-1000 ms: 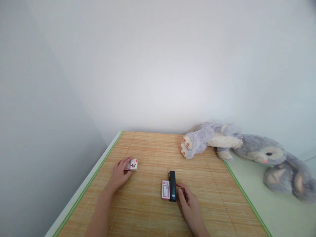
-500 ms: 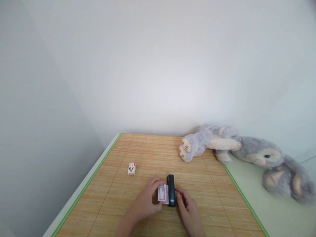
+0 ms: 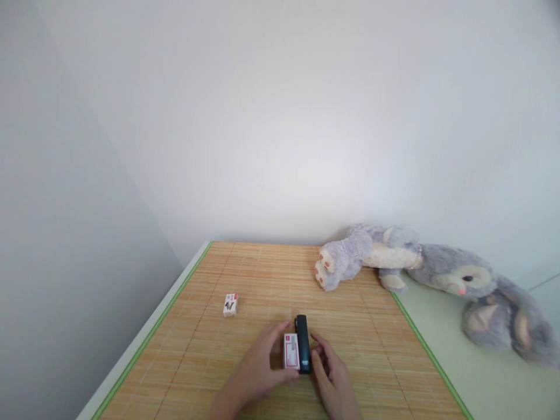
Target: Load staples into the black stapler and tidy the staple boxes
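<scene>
A black stapler (image 3: 303, 350) lies on the bamboo mat (image 3: 245, 280), with a small white and red box (image 3: 291, 357) right beside it on its left. My left hand (image 3: 262, 367) curls round that box, thumb and fingers pinching its sides. My right hand (image 3: 329, 373) rests just right of the stapler, fingertips touching its side, fingers slightly bent and apart. A second small white and red box (image 3: 230, 304) lies alone further left on the mat.
A grey and cream plush rabbit (image 3: 420, 269) lies at the mat's far right corner, stretching onto the pale green surface (image 3: 481, 385). The mat has a green border (image 3: 161, 324) on the left; white walls close the back and left.
My left hand let go of the small box at the left, moved right and closed on the box beside the stapler. The right hand stayed by the stapler.
</scene>
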`<move>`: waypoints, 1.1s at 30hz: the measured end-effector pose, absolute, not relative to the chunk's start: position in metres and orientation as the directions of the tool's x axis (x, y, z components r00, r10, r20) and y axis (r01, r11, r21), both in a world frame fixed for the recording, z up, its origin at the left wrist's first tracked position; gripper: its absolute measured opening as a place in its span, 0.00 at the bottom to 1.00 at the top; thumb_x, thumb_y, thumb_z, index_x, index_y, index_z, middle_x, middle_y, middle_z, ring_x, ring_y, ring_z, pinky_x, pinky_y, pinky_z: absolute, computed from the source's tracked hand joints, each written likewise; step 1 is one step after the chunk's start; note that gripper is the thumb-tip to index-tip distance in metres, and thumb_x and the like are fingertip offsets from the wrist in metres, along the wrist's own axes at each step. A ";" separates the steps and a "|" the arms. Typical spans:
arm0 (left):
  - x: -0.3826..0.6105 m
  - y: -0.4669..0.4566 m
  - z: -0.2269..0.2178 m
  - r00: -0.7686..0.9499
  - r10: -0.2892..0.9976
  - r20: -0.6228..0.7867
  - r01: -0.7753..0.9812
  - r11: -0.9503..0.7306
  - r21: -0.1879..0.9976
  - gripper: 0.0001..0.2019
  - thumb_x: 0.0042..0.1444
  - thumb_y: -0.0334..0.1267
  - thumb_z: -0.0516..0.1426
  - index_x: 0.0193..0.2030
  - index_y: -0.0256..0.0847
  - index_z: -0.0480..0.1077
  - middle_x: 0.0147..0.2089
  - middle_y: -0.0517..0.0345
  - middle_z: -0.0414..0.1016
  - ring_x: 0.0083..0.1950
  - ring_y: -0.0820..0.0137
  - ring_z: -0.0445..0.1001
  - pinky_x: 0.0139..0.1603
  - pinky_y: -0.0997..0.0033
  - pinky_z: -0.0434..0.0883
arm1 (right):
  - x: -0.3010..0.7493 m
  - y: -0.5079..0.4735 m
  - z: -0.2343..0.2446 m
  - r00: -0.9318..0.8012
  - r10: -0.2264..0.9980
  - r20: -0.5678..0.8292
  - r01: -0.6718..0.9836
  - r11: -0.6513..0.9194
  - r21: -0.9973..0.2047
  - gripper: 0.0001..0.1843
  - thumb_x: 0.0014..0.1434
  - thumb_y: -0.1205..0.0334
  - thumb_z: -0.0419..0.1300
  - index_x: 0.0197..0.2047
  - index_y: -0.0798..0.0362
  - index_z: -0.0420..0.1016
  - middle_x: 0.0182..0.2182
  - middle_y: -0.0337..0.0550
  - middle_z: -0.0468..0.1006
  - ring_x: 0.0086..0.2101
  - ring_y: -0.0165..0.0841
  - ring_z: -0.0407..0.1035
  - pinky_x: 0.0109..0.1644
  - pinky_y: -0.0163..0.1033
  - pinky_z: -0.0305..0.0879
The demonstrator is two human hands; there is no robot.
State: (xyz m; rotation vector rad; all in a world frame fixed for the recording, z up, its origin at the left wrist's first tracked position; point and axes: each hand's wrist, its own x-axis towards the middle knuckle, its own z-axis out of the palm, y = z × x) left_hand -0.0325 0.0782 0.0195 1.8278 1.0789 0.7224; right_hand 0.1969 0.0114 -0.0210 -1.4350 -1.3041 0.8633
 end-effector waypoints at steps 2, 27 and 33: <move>-0.063 0.094 0.019 0.240 0.960 0.142 0.463 -0.242 0.853 0.25 0.62 0.53 0.59 0.65 0.53 0.69 0.69 0.53 0.68 0.71 0.55 0.65 0.73 0.48 0.61 | 0.198 0.005 -0.032 0.198 0.972 0.129 0.321 0.060 -0.945 0.30 0.70 0.44 0.54 0.67 0.52 0.68 0.49 0.51 0.82 0.47 0.42 0.79 0.51 0.45 0.79; 0.001 0.117 -0.013 0.085 0.996 0.013 0.417 -0.047 0.908 0.22 0.63 0.56 0.55 0.53 0.43 0.77 0.55 0.48 0.81 0.57 0.57 0.78 0.63 0.53 0.71 | 0.188 0.005 -0.065 -0.076 0.965 0.249 0.817 0.204 -0.539 0.47 0.69 0.53 0.58 0.79 0.37 0.31 0.73 0.44 0.55 0.70 0.52 0.53 0.73 0.70 0.52; 0.028 0.071 -0.029 0.048 0.995 -0.084 0.218 0.071 0.973 0.33 0.70 0.57 0.44 0.77 0.47 0.49 0.79 0.51 0.53 0.78 0.61 0.54 0.77 0.54 0.58 | 0.179 0.008 -0.060 -0.065 0.977 0.204 0.786 0.177 -0.593 0.54 0.64 0.60 0.61 0.79 0.44 0.27 0.74 0.53 0.54 0.71 0.52 0.51 0.74 0.72 0.44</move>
